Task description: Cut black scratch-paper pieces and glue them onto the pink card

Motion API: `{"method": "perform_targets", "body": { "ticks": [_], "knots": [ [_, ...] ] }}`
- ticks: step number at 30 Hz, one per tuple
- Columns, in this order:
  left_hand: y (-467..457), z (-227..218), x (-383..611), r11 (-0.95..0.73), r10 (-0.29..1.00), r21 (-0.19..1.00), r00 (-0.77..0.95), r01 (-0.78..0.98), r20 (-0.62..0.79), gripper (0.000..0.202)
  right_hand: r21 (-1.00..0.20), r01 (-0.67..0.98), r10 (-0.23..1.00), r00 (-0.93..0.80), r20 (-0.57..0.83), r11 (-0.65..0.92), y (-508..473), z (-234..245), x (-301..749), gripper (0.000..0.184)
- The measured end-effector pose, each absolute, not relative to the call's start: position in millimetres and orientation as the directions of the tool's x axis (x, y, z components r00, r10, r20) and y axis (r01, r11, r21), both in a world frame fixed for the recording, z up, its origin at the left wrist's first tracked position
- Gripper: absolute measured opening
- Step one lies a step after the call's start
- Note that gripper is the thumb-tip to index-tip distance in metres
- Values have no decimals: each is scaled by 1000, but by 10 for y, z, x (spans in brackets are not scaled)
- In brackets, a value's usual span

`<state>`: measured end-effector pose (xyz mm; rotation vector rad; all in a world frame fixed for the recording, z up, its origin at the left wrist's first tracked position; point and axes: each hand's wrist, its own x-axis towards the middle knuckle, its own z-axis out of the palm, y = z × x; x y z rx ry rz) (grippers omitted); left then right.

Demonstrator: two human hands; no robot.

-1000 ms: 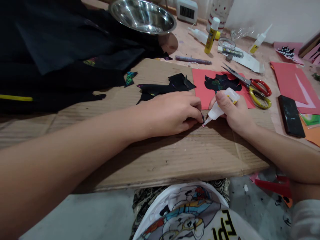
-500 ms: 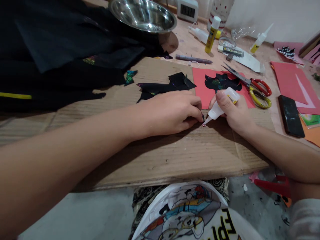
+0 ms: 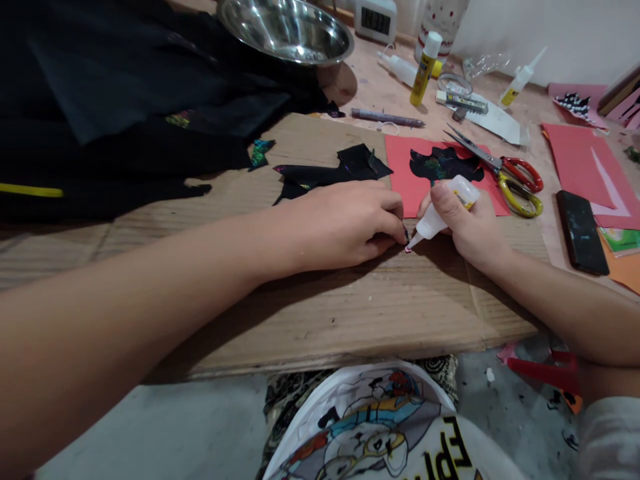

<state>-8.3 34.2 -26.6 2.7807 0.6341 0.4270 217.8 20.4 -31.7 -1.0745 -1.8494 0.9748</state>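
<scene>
My right hand (image 3: 467, 217) is closed round a small white glue bottle (image 3: 437, 215), tilted with its narrow nozzle pointing down to the left. The nozzle tip meets a tiny dark and pinkish scrap (image 3: 407, 249) on the cardboard (image 3: 320, 307). My left hand (image 3: 367, 223) rests on the cardboard with fingers curled, its fingertips pinching that scrap's dark end; most of the scrap is hidden. Just beyond both hands lies a red paper sheet (image 3: 399, 167) bearing a wavy black cutout (image 3: 443, 165). Black paper pieces (image 3: 325, 175) lie behind my left hand.
Open scissors (image 3: 500, 163) with red and yellow handles lie right of the cutout. A phone (image 3: 583, 232) sits farther right. Behind stand a glue stick (image 3: 425, 70), a steel bowl (image 3: 290, 33) and a digital clock (image 3: 375, 21). Large black sheets (image 3: 125, 100) cover the left.
</scene>
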Motion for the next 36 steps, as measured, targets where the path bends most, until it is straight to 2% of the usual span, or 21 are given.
{"method": "perform_targets", "body": {
  "ticks": [24, 30, 36],
  "knots": [
    [332, -238, -67, -878, 449, 285, 868, 385, 213, 27, -864, 408, 934, -316, 168, 293, 168, -260, 2164, 61],
    [330, -242, -69, -878, 452, 285, 861, 383, 234, 26, -876, 347, 914, -343, 215, 336, 180, -302, 2176, 56],
    [324, -236, -73, -882, 448, 275, 863, 383, 234, 26, -868, 360, 912, -349, 217, 343, 181, -301, 2182, 56]
  ]
}}
